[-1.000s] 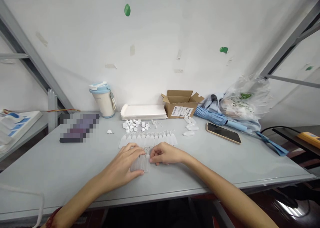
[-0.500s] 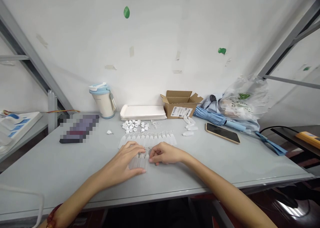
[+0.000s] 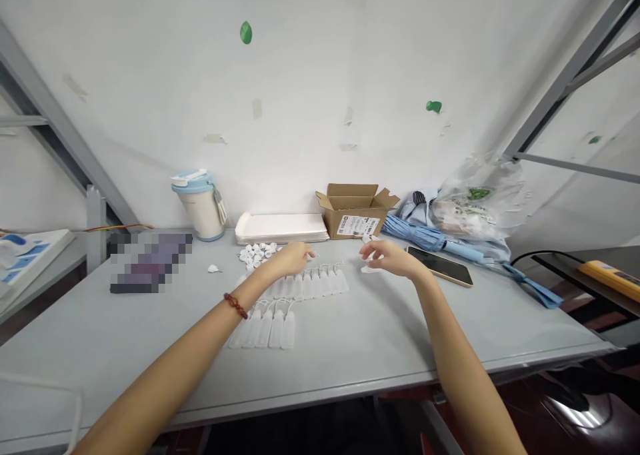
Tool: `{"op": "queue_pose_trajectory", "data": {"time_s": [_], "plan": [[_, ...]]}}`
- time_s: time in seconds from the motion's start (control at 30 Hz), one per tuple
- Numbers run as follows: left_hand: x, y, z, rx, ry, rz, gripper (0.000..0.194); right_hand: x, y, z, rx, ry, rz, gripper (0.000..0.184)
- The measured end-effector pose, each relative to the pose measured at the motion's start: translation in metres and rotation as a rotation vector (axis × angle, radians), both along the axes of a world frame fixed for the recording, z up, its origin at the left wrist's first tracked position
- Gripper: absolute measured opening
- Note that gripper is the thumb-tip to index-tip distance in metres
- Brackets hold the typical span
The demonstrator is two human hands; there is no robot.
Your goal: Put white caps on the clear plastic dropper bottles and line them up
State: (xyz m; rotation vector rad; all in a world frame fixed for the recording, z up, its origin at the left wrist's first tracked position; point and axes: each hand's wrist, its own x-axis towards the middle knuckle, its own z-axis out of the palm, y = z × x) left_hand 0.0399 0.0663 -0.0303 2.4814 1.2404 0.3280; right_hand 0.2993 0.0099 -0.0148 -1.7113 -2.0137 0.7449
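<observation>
Grey desk [image 3: 350, 352] runs up to a white wall [image 3: 300, 75], where an open box [image 3: 353, 223] sits as my landmark. My left hand [image 3: 293, 260] is forward, left of the box and nearer me, its fingers curled by some thin white loops [image 3: 317, 254] (whether they pinch anything I cannot tell). My right hand [image 3: 395, 258] hovers just right of the box's near side, fingers loosely bent and apart; loose tubes [image 3: 371, 269] lie under and beside its fingertips, and I can't make out whether I touch one.

Nearer me than the box, and to its left, lies one row of looped tubes [image 3: 323, 284], partly hidden by my left forearm. Closer to me again, further left of the box, is a second row [image 3: 276, 332], loops pointing toward the wall. White caps [image 3: 256, 255] are heaped left of the box, one stray cap [image 3: 213, 268] beyond them.

Beside the box on its left is a white stack [image 3: 281, 228], then a cup [image 3: 200, 210]. To its right are a blue umbrella [image 3: 415, 232], a plastic bag [image 3: 467, 208] and a phone [image 3: 445, 267].
</observation>
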Motion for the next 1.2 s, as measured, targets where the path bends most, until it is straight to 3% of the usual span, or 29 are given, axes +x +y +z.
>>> {"op": "queue_pose_trajectory", "data": {"time_s": [0.1, 0.23, 0.33, 0.47, 0.6, 0.7, 0.87, 1.0, 1.2], "plan": [[0.008, 0.004, -0.007, -0.006, 0.020, 0.021, 0.037, 0.007, 0.005, -0.010, 0.006, -0.245, -0.061, 0.025], [0.000, 0.000, -0.004, 0.038, -0.025, 0.043, 0.036, 0.007, 0.011, -0.020, 0.022, -0.266, -0.056, 0.028], [-0.020, -0.008, 0.003, 0.103, -0.093, 0.066, 0.041, 0.007, 0.011, -0.018, 0.044, -0.261, -0.059, 0.023], [-0.051, -0.021, 0.004, 0.189, -0.416, 0.202, 0.033, -0.002, 0.006, -0.009, 0.267, 0.005, -0.110, 0.017], [-0.063, -0.034, 0.001, 0.080, -0.625, 0.341, 0.025, -0.036, -0.003, -0.010, 0.407, 0.353, -0.068, 0.026], [-0.056, -0.044, 0.001, 0.050, -0.700, 0.305, 0.021, -0.068, -0.012, -0.018, 0.346, 0.443, 0.067, 0.027], [-0.038, -0.065, 0.003, 0.040, -0.705, 0.232, 0.024, -0.105, -0.031, -0.030, 0.414, 0.444, 0.166, 0.025], [-0.031, -0.078, 0.005, 0.067, -0.705, 0.155, 0.016, -0.114, -0.038, -0.036, 0.471, 0.431, 0.217, 0.023], [-0.027, -0.083, 0.003, 0.100, -0.722, 0.112, 0.013, -0.107, -0.035, -0.042, 0.623, 0.180, 0.280, 0.020]]}}
